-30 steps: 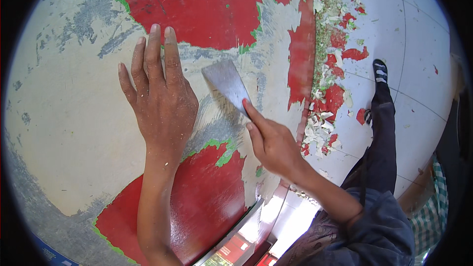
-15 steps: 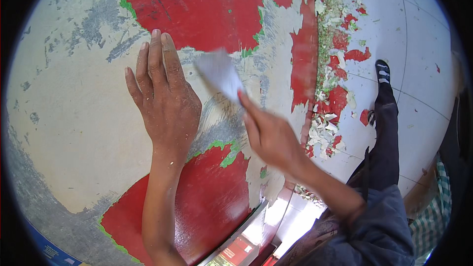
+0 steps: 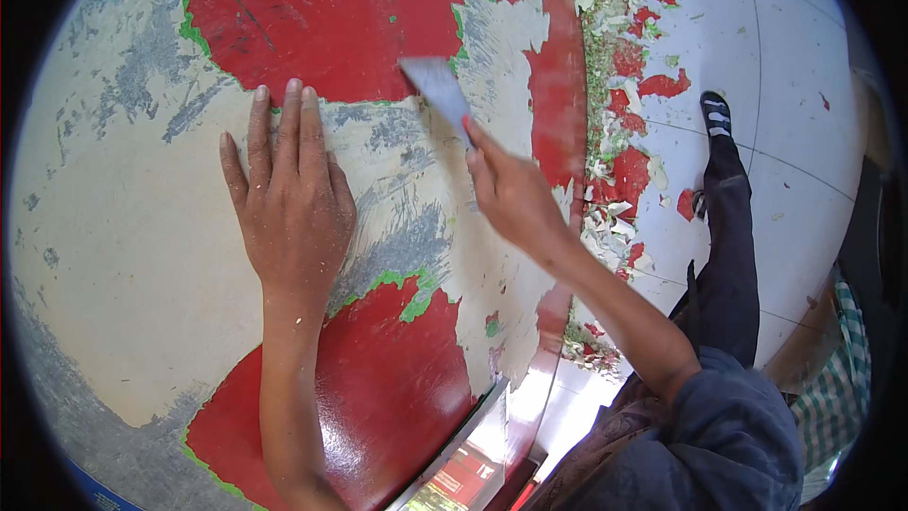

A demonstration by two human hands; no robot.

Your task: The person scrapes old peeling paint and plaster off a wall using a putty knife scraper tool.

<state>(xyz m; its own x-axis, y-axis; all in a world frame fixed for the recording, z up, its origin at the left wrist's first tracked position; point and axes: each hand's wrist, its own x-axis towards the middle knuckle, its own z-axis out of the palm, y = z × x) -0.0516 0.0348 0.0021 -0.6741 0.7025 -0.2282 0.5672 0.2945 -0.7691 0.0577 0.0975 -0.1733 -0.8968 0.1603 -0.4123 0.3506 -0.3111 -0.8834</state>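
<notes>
My left hand [image 3: 295, 194] lies flat on the worn cream surface [image 3: 142, 255], fingers outstretched, its fingertips touching the lower edge of the upper red patch [image 3: 322, 19]. In my right hand [image 3: 515, 194] is a flat, wide-bladed paint scraper [image 3: 440, 90], gripped by its narrow handle. Its blade reaches the lower right part of that red patch; contact cannot be told for certain. Grey scuffs and thin green edges show around the peeled coating. Below the hands lies a second red patch [image 3: 397, 388], shiny and bordered with green.
Curled cream, green and red flakes [image 3: 605, 218] litter the pale tiled floor [image 3: 785, 57] beyond the surface's right edge. My dark-trousered leg and a striped shoe [image 3: 716, 114] are at the right. Green checked cloth [image 3: 837, 397] shows at the lower right.
The scraper has moved farther up, to the edge of the upper red patch. My left hand has shifted slightly nearer and to the right on the surface. The view has moved a little.
</notes>
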